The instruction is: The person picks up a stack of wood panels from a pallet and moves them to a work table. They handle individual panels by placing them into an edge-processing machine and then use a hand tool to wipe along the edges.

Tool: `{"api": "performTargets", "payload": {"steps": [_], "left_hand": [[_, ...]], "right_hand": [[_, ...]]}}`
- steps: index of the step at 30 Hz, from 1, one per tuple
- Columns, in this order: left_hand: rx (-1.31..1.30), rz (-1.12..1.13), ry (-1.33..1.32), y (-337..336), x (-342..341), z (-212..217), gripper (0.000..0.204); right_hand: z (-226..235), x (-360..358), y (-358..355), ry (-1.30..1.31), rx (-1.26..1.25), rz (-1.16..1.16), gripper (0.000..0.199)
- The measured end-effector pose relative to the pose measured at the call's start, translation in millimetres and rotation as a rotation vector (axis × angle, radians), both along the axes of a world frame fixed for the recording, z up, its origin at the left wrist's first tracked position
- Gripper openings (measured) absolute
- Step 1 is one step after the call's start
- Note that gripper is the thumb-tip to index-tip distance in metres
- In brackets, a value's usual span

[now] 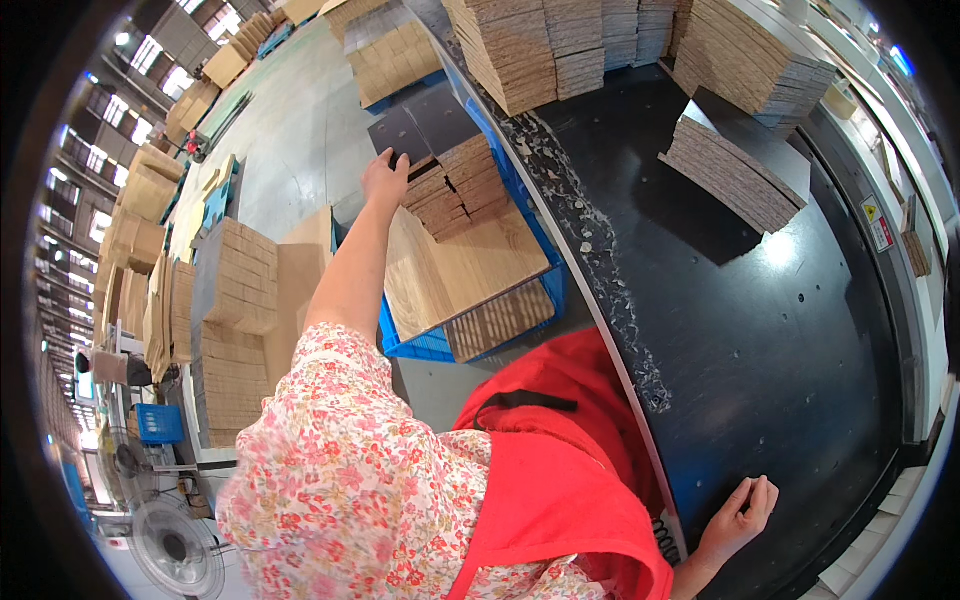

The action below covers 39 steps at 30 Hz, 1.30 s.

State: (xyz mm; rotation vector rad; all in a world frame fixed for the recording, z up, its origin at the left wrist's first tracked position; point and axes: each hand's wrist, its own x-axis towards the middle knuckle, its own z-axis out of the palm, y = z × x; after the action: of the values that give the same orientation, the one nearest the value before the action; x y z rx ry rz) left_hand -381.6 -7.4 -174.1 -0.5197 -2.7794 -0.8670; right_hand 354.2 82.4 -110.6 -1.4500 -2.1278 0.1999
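My left hand (385, 180) reaches out to a low stack of dark-faced chipboard pieces (440, 118). Its fingertips are a little apart and touch the near left edge of the stack; no board is lifted clear. Just nearer, bare chipboard edges (465, 190) show on the same pile, over a wood-grain panel (465, 258) on a blue plastic pallet (425, 347). Over the black worktable (770, 400), my right hand (738, 515) is loosely curled near its front edge, with nothing visible in it. Farther along the table lies a slanted stack of chipboard strips (735, 175).
Tall chipboard stacks (520, 55) stand at the table's far end, with another stack (750, 60) to their right. On the left are more board piles (235, 300) and a standing fan (175, 545). The table's pale edge (590, 285) runs between pallet and tabletop.
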Motion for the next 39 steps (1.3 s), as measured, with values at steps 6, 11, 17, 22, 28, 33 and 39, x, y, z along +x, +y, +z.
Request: {"api": "performTargets", "payload": {"steps": [6,11,17,22,28,33,39], "left_hand": [[0.276,0.223,-0.129,-8,-6,-11,0.056],[0.575,0.207,-0.403,-14,-9,1,0.05],[0.477,0.149,-0.35,-15,-6,4,0.047],[0.569,0.195,-0.516,-22,-22,-1,0.043],[0.708,0.251,-0.715,-21,-24,6,0.036],[0.787,0.187,-0.777,-29,-20,6,0.035],[0.738,0.18,-0.777,-27,-8,10,0.037]], "right_hand": [[1,-1,0,-0.015,0.016,0.005,0.016],[5,-4,-2,-0.025,-0.028,-0.021,0.015],[2,-3,0,-0.017,0.034,0.002,0.015],[2,-4,0,-0.016,0.031,0.014,0.015],[3,-5,-1,-0.021,-0.009,-0.016,0.014],[3,-5,-1,-0.005,0.018,0.003,0.013],[4,-6,0,-0.003,0.024,0.001,0.013]]}}
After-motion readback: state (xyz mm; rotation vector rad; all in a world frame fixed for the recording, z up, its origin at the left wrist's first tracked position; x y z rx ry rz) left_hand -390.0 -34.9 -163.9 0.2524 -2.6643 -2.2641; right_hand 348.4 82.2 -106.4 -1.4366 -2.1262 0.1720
